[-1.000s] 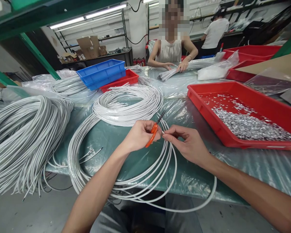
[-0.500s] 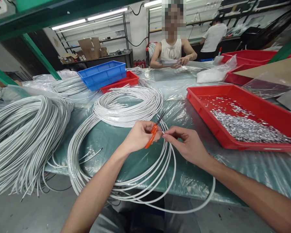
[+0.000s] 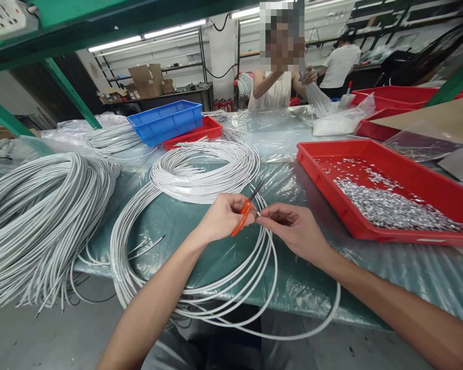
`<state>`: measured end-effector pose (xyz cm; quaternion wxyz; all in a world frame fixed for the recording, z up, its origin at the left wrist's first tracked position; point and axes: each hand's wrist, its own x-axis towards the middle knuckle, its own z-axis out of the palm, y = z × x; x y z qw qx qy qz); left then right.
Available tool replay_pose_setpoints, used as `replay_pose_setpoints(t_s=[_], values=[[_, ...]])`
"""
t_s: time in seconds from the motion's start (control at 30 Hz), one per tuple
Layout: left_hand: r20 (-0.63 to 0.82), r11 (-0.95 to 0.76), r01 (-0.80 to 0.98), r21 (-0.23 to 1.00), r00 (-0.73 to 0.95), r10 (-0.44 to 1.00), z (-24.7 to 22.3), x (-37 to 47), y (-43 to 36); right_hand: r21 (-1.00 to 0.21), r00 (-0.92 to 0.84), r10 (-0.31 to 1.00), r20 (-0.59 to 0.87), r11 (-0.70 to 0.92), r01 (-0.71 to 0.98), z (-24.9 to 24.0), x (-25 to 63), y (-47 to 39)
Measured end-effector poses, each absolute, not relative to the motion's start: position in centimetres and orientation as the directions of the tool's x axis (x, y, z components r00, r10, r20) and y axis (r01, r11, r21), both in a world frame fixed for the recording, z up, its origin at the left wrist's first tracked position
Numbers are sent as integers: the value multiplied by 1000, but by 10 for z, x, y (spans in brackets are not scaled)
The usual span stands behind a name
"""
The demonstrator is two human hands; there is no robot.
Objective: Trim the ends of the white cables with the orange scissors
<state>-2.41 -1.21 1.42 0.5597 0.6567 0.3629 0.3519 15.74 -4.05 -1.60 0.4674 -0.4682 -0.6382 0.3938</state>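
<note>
My left hand [image 3: 228,217] is closed around orange-handled scissors [image 3: 242,218], their dark blades pointing up and away to the right. Thumb and forefinger of my right hand [image 3: 293,226] pinch the end of a white cable [image 3: 259,211] close to the left fingertips. Any small part at that end is too tiny to make out. Below both hands lies a loose coil of white cable [image 3: 120,236], its loops hanging past the table's front edge. A tighter coil of white cables [image 3: 204,192] rests just beyond it.
On the right, a red tray [image 3: 374,234] holds many small shiny metal pieces [image 3: 393,203]. A thick grey-white cable bundle [image 3: 34,216] hangs over the left edge. Farther back are a blue bin [image 3: 165,121], a plastic bag [image 3: 341,121] and a co-worker [image 3: 272,92] across the table.
My right hand has shifted slightly left, nearer the left one. The scissors stay in my left hand. Across the table, the co-worker has raised both arms, lifting clear plastic.
</note>
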Motion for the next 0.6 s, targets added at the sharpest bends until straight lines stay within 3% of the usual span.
replay_pose_setpoints(t_s=[0.6], values=[[58,-128,114,985,482,874,15,-23,-14,-931,-212,946,247,292,218,-7,160,-40]])
